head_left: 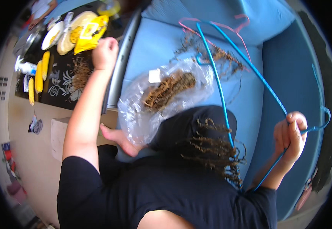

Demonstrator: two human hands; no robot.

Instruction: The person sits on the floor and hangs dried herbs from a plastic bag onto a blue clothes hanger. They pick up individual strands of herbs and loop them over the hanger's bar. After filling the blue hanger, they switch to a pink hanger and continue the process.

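Observation:
My right hand (291, 135) is closed round a blue wire clothes hanger (263, 82), gripping it near the hook. Dark, dried, root-like strands (221, 154) hang along the hanger's lower bar, over my lap. My left hand (105, 54) is closed by the table's edge, next to a yellow packet (91, 35); whatever its fingers hold is too small to make out. Between my hands, on the sofa, a clear plastic bag (135, 110) lies under a brown dried bundle (169, 89). Beyond it is a pink hanger (246, 45) with more dried strands (211, 49).
The blue sofa (246, 114) has a raised arm at the right. On the dark table (61, 65) are corn cobs (39, 76), a heap of thin brown strands (81, 74), white dishes (52, 36) and a bottle (26, 68). Another person's arm (42, 13) shows at the far left.

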